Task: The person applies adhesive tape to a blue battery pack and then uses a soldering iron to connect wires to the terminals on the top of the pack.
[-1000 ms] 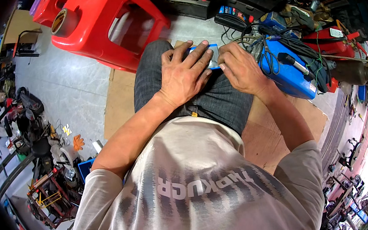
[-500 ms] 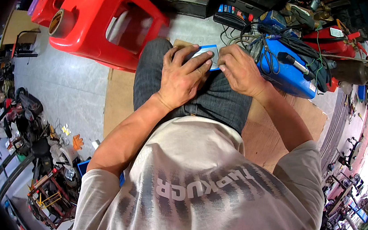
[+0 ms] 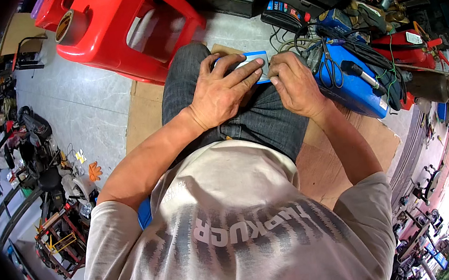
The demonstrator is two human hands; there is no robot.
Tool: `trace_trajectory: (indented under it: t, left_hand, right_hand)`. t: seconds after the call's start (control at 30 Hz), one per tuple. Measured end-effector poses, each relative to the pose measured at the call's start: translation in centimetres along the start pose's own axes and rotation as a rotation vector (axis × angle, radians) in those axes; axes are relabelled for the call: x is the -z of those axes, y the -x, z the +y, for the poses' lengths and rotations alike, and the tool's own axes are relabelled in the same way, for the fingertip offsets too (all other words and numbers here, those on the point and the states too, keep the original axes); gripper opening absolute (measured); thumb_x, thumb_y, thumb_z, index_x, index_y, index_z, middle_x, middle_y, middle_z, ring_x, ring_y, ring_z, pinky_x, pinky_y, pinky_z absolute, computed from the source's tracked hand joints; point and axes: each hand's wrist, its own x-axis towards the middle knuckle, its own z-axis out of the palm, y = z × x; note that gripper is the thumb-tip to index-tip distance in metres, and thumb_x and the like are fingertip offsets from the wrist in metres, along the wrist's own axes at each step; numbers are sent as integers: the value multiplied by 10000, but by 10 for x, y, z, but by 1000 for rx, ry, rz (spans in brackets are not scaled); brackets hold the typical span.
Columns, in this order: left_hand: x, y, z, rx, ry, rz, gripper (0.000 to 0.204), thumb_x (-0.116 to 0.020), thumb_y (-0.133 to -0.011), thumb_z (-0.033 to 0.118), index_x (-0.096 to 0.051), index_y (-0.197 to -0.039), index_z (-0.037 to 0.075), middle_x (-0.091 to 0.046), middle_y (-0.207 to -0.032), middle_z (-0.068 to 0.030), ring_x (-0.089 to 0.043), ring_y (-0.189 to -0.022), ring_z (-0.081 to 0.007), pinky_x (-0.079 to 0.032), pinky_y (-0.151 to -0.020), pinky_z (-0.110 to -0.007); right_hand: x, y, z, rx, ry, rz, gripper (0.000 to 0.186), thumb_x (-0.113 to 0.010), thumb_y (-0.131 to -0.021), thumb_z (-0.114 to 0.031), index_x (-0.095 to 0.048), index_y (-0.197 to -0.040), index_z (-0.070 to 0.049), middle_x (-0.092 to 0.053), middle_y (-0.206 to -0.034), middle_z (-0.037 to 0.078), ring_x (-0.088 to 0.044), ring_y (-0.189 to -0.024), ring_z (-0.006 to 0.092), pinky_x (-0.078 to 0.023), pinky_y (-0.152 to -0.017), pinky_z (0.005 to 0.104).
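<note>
A flat, pale-faced panel with blue edges (image 3: 254,57) lies over my lap, partly hidden by my fingers. My left hand (image 3: 222,88) reaches across it with the fingers extended and slightly spread, holding it down; the thumb is out of sight. At the panel's right end, my right hand (image 3: 292,84) has its fingers curled and thumb pressed in. Whatever those fingertips pinch is too small or too hidden to make out. Dark grey jeans (image 3: 265,115) are beneath both hands.
At the upper left stands a red plastic stool (image 3: 107,43) with a tape roll (image 3: 71,27) on it. To the right, scissors (image 3: 330,69) and cables lie on a blue case (image 3: 353,91). Cardboard (image 3: 142,110) is spread under me. A battery (image 3: 221,1) sits ahead.
My left fingers and the panel have shifted very slightly. My right hand remains curled at the panel's right end. The whole view has tilted a little.
</note>
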Motion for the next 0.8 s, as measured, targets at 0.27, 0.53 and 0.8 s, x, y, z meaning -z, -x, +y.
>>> trace_trajectory:
  t: [0.27, 0.53, 0.8]
  left_hand:
    - [-4, 3, -8, -60, 47, 23, 540, -747, -855, 118, -795, -1391, 163, -697, -1575, 42, -615, -1438, -299, -426, -1213, -600]
    - [-5, 4, -18, -150, 50, -5, 498, -782, -886, 187, -808, -1383, 184, -695, -1541, 70, -594, -1445, -247, -398, -1204, -639]
    - [1, 1, -24, -257, 73, -19, 425, -781, -872, 205, -837, -1293, 187, -687, -1548, 71, -560, -1501, -249, -356, -1263, -665]
  right_hand:
    - [2, 0, -1, 25, 18, -15, 234, -750, -945, 10, -640, -1143, -47, -633, -1235, 170, -662, -1131, 413, -579, -949, 499]
    - [13, -5, -6, 59, 35, -57, 246, -775, -924, 15, -686, -1142, -54, -653, -1270, 167, -681, -1157, 396, -582, -956, 485]
    - [16, -28, -15, -632, -208, 217, 126, -734, -1040, -100, -731, -1128, -9, -713, -1150, 189, -721, -1064, 361, -571, -974, 399]
